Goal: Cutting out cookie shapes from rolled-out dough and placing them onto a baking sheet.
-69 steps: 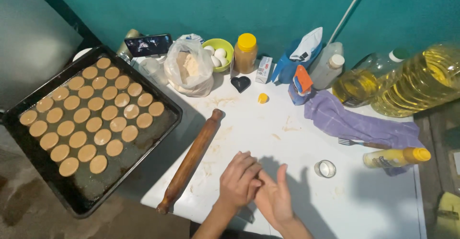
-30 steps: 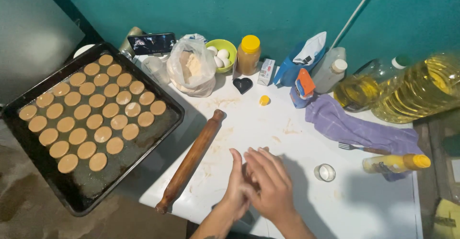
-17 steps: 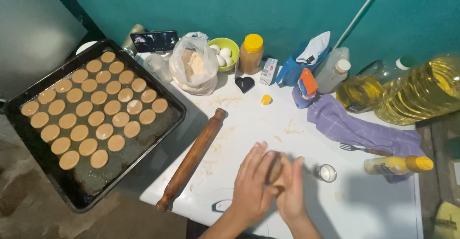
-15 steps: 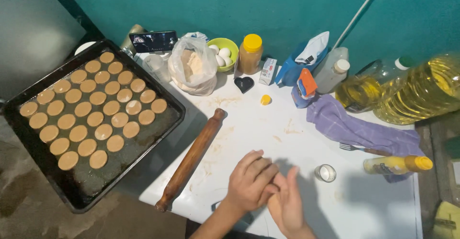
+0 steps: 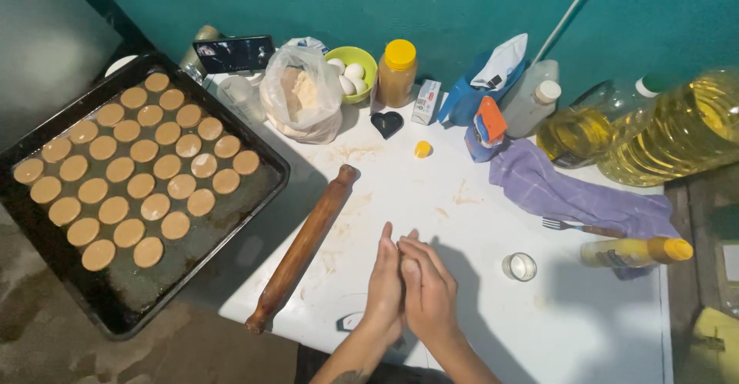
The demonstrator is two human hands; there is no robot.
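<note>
White tabletop (image 5: 477, 222), smeared with faint brown streaks, carries the work; the left hand (image 5: 385, 280) and right hand (image 5: 428, 291) are pressed palm against palm just above it, fingers straight and pointing away from the person; whether anything lies between the palms cannot be told, since nothing shows at the edges; neither hand grasps anything visible. Just left of the hands lies a wooden rolling pin (image 5: 302, 248), slanted, its far end toward the middle of the tabletop, its near end by the front edge; it touches neither hand. Further left, a black baking tray (image 5: 115, 307) holds rows of round tan dough discs (image 5: 138, 176), set apart from one another. Right of the hands stands a small round glass (image 5: 519, 266), near but not touching; beyond it a yellow-capped bottle (image 5: 635, 251) lies on its side beside a fork (image 5: 581, 227) and a purple cloth (image 5: 570, 191). Along the teal wall stand a plastic bag of flour (image 5: 300, 103), a green bowl of eggs (image 5: 350, 68), a yellow-lidded jar (image 5: 397, 72), a black heart-shaped cutter (image 5: 386, 124), and two large bottles of oil (image 5: 677, 130).
</note>
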